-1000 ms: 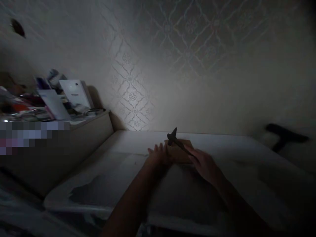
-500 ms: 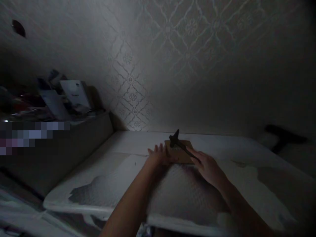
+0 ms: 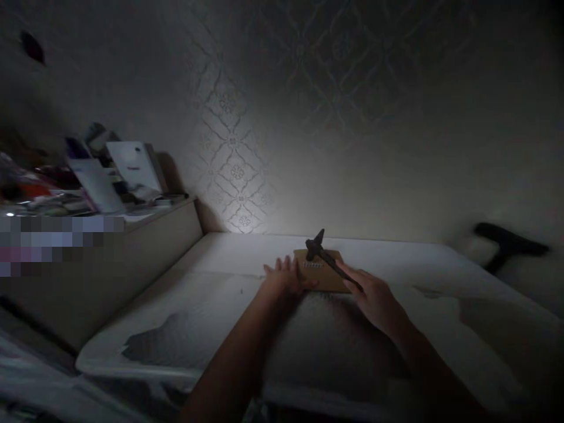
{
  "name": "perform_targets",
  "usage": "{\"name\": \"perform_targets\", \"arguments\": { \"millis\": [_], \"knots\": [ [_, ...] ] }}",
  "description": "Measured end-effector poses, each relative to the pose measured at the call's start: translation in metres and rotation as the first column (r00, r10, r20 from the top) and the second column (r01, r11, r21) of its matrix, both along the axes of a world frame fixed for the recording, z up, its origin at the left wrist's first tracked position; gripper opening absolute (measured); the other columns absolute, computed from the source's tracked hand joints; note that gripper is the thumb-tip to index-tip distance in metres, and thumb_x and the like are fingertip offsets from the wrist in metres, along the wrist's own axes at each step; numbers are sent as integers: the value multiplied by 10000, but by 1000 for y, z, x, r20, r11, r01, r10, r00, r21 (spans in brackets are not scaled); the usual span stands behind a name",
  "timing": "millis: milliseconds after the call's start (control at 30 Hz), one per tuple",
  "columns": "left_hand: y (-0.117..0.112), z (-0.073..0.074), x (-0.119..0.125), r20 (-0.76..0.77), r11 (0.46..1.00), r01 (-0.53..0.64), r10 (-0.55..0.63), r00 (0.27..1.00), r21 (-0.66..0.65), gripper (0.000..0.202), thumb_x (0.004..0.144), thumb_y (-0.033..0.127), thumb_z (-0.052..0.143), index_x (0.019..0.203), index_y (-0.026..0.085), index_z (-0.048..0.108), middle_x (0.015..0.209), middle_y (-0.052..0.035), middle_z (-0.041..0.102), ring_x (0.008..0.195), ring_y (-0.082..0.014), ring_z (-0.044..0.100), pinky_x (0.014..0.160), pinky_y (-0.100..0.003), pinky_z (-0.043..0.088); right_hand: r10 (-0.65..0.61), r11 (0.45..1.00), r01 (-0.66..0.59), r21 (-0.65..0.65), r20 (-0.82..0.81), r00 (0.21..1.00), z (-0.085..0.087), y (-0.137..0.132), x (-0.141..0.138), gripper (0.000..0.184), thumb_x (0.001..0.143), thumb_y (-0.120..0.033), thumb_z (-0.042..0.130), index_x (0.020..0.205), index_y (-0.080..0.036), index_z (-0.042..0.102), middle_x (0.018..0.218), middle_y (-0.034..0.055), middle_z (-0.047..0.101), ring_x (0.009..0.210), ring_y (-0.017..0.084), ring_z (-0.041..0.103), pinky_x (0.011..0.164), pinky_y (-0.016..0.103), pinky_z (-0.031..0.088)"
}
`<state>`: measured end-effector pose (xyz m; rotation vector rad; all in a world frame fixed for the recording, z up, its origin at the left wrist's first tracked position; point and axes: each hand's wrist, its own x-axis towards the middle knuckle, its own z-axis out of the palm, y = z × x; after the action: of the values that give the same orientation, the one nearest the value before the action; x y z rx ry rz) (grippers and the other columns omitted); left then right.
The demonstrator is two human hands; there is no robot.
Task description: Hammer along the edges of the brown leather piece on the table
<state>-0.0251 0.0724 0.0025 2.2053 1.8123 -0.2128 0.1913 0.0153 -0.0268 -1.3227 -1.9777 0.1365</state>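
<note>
A small brown board [image 3: 328, 280] lies on the worn white table. My left hand [image 3: 284, 279] rests at its left edge with the fingers spread and the thumb across its near side. A row of small metallic pieces [image 3: 312, 265], too small to name surely, shows on the board. My right hand [image 3: 374, 296] is closed round the handle of a dark hammer [image 3: 324, 252]. The hammer's head is over the far left part of the board, pointing away from me and to the left. Whether it touches the board I cannot tell.
The white table [image 3: 220, 252] has peeled grey patches and meets a patterned wall [image 3: 374, 176]. On the left, a cabinet [image 3: 154, 247] carries a white box [image 3: 132, 164] and clutter. A black T-shaped object [image 3: 506, 241] is at the right.
The hammer and my right hand have shifted slightly to the right, uncovering more of the metallic row. My left hand stays on the board. Light on the lower wall and table is brighter.
</note>
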Motion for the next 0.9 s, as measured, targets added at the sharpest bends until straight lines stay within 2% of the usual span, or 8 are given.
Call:
{"name": "perform_targets", "arguments": {
  "millis": [167, 433, 633, 900],
  "knots": [
    [0, -1, 0, 9, 1000, 2, -2, 1000, -2, 1005, 791, 809, 260, 1551, 197, 19, 1598, -113, -10, 1456, -393, 4, 1088, -702, 78, 6, 1000, -6, 18, -11, 1000, 0, 0, 1, 442, 934, -250, 421, 1364, -262, 527, 1183, 86, 676, 1048, 230, 651, 905, 392, 528],
    [-4, 5, 1, 20, 1000, -8, 8, 1000, -11, 994, 801, 792, 297, 1550, 195, 31, 1594, -116, -10, 1459, -378, 11, 1095, -692, 74, -30, 1000, 30, 3, -11, 999, -1, -2, 5, 450, 933, -257, 418, 1372, -265, 518, 1201, 87, 669, 1046, 233, 655, 903, 400, 532],
    [-2, 5, 1, 16, 1000, -16, 17, 1000, -19, 1007, 796, 792, 325, 1550, 191, 34, 1596, -119, -9, 1458, -386, 14, 1086, -706, 80, -38, 999, 38, -10, 6, 999, 0, -2, 6, 443, 934, -263, 403, 1352, -217, 543, 1262, 105, 638, 1110, 247, 631, 947, 414, 515],
    [-1, 3, -1, 21, 1000, -10, 10, 1000, -2, 1019, 782, 799, 325, 1551, 194, 40, 1596, -118, 11, 1456, -387, 25, 1091, -700, 84, -42, 999, 42, -6, -22, 999, 0, -2, 16, 457, 918, -279, 411, 1351, -221, 545, 1287, 81, 625, 1161, 232, 604, 995, 403, 486]
  ]
}}
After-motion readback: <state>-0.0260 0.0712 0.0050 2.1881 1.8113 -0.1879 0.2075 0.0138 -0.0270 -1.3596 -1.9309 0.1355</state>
